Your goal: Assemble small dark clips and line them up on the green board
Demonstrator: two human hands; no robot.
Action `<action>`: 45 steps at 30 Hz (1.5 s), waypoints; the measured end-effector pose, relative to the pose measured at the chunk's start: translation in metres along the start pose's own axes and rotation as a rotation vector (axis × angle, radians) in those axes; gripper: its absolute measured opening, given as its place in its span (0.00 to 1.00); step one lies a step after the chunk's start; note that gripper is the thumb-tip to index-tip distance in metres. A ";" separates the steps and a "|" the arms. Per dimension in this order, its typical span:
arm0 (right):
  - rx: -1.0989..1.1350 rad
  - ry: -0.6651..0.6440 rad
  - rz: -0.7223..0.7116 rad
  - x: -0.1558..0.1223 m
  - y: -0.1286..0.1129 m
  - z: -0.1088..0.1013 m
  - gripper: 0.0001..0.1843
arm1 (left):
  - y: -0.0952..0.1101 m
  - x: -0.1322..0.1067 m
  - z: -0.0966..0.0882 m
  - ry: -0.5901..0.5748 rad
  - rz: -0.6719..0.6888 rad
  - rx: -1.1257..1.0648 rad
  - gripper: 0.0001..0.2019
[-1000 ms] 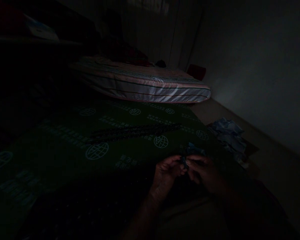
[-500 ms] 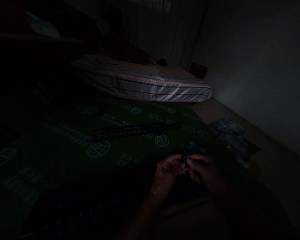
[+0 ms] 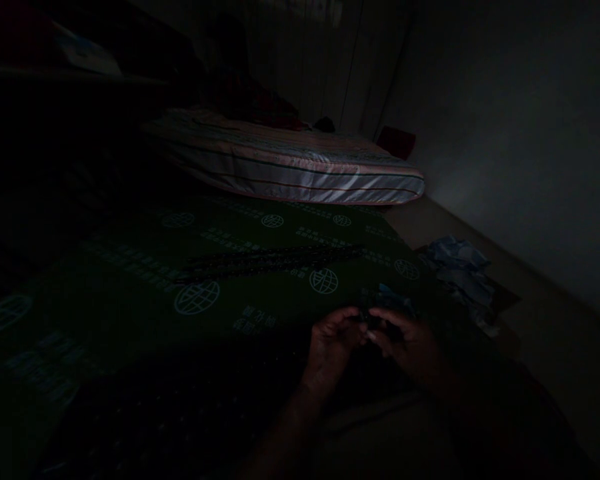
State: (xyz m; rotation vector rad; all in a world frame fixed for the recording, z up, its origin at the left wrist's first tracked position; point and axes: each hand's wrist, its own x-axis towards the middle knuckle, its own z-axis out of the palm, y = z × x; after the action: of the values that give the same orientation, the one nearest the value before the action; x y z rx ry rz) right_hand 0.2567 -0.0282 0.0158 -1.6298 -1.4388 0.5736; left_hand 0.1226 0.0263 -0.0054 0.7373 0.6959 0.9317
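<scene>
The room is very dark. My left hand (image 3: pixel 331 347) and my right hand (image 3: pixel 406 341) meet low in the view, fingertips pinched together on a small dark object (image 3: pixel 369 321) that I cannot make out. Just beyond my fingers lies a small bluish item (image 3: pixel 393 296) on a green mat (image 3: pixel 130 293) printed with pale globe logos. A long dark strand (image 3: pixel 270 260), like a chain or beaded string, stretches across the mat further out.
A striped, shiny mattress (image 3: pixel 290 167) lies on the floor at the back. A pile of pale blue crumpled pieces (image 3: pixel 460 270) sits to the right near the wall (image 3: pixel 520 133). A red object (image 3: pixel 395 141) stands behind the mattress.
My hands stay joined at the same spot; the fingers have shifted slightly around the small object. The view has barely moved.
</scene>
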 end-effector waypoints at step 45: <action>0.080 0.133 0.153 0.062 0.012 -0.040 0.24 | 0.009 -0.004 0.000 -0.009 0.026 0.042 0.06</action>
State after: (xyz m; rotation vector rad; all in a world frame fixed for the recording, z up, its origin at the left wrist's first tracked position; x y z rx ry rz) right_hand 0.3100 0.0194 0.0387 -1.6908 -1.1871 0.5900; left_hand 0.1173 0.0265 0.0031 0.7885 0.7008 0.9395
